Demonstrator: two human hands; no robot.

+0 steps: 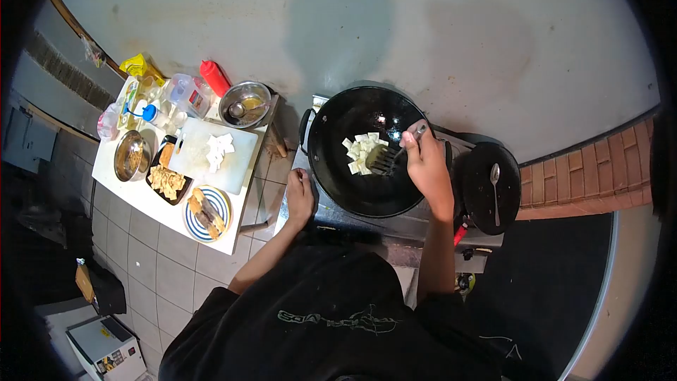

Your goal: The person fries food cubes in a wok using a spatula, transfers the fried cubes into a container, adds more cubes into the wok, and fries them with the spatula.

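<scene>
My right hand [426, 168] is closed around the handle of a slotted spatula [385, 160], reaching over a black wok [338, 187] from the right. The spatula's slotted head is down in the wok, against the right side of a small heap of pale white cubes [361, 149]. Their kind is not clear from here. Left of the wok, my left hand [300, 196] rests near the stove's edge with its fingers curled in and nothing visible in them.
Right of the wok, a black pan [486, 197] carries a metal spoon [496, 194]. On the white table at left are a cutting board [236, 159] with white pieces [218, 152], metal bowls [243, 92], a black tray [176, 194] of fried pieces, a striped plate [190, 229] and a red bottle [214, 77].
</scene>
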